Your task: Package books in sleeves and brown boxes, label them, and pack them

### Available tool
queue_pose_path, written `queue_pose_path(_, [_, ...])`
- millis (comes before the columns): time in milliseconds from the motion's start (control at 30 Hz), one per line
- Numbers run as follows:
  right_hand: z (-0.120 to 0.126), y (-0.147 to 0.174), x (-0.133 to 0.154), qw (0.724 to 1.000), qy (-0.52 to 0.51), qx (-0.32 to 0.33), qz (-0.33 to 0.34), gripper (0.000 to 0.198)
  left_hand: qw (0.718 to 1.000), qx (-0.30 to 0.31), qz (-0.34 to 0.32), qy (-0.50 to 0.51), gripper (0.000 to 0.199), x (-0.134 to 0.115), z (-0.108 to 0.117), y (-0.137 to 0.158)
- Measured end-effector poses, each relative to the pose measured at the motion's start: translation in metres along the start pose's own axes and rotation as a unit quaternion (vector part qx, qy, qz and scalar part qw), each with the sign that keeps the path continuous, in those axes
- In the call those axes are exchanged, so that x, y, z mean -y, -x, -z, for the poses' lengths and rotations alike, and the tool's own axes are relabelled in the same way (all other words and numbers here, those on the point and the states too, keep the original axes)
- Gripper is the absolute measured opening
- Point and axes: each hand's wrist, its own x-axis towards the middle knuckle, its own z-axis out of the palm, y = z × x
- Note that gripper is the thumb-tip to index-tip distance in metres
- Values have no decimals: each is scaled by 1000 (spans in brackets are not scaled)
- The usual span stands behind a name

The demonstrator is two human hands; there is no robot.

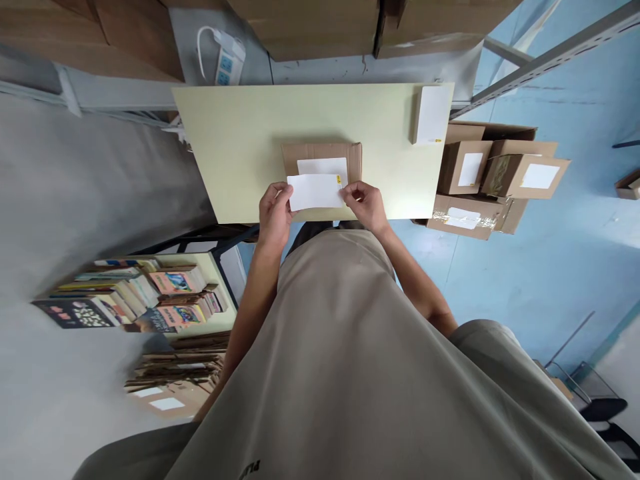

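Observation:
Between my two hands is a white label sheet (315, 193) with a small yellow mark near its right end. My left hand (276, 208) pinches the sheet's left edge between thumb and fingers. At the opposite end, my right hand (367, 203) has its fingertips closed on the edge by the yellow mark. Just beyond the sheet lies a flat brown cardboard box (323, 151), partly covered by it. A white rectangle (323, 165) is on the box's top face.
The pale table (235, 140) bears a stack of white label sheets (433, 115) at its far right corner. Labelled cartons (467, 167) are piled right of it. Books (107, 293) and flattened cardboard (175, 373) stand at left. A power strip (230, 61) lies behind the table.

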Motion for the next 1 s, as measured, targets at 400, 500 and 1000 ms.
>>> queue_pose_path(400, [-2, -48, -19, 989, 139, -47, -25, 29, 997, -53, -20, -48, 67, 36, -7, -63])
queue_pose_path(500, [-7, -58, -24, 983, 171, -60, -31, 29, 996, -62, -34, -61, 64, 40, -11, -76])
queue_pose_path(1000, [-11, -76, -33, 959, 270, -69, -49, 18, 989, -111, -13, -99, 27, 60, -18, -97])
